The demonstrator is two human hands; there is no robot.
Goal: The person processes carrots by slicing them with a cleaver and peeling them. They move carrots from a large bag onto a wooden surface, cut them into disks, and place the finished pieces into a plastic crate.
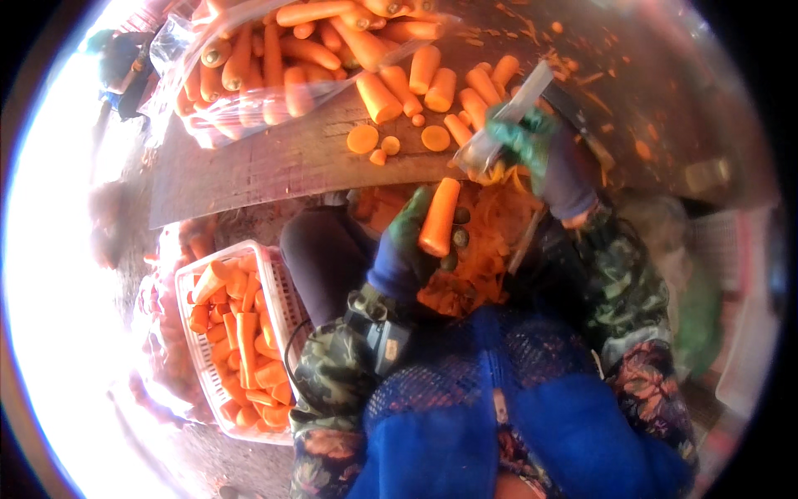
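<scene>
My left hand (408, 243), in a green-coated glove with a blue cuff, grips a peeled carrot piece (440, 218) with a cut end. My gloved right hand (530, 140) is closed around a pale, flat-handled tool (530, 93) that looks like a hand peeler. Its lower end is up and to the right of the carrot piece, apart from it. Orange peelings (477, 268) lie between my knees below both hands, with a few dark carrot ends (460, 236) among them. Cut carrot chunks (379, 100) and round slices (435, 138) rest on the wooden board (262, 168).
A clear plastic bag (212, 112) of whole carrots (312, 53) lies at the board's far left. At my left stands a white plastic basket (274, 268) full of peeled carrot pieces (246, 343). A knife (595, 150) and scraps lie right of my right hand. Another person (121, 68) is far left.
</scene>
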